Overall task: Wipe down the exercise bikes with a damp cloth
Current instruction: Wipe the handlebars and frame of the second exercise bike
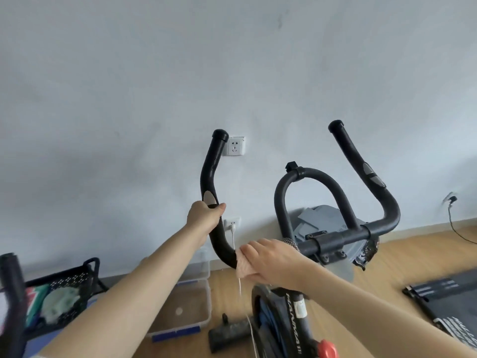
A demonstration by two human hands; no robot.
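At seven o'clock I see a clear plastic box (pixel 180 308) on the floor and a black mesh basket (pixel 64 293). My left hand (pixel 204 218) grips the black bike handlebar (pixel 210 177); my right hand (pixel 268 259) presses a pale cloth (pixel 244 267) onto its lower bend, dead centre.

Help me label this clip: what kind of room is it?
Probably a home workout room. An exercise bike stands by a plain wall with sockets, a treadmill edge lies on the wood floor, and storage boxes sit nearby.
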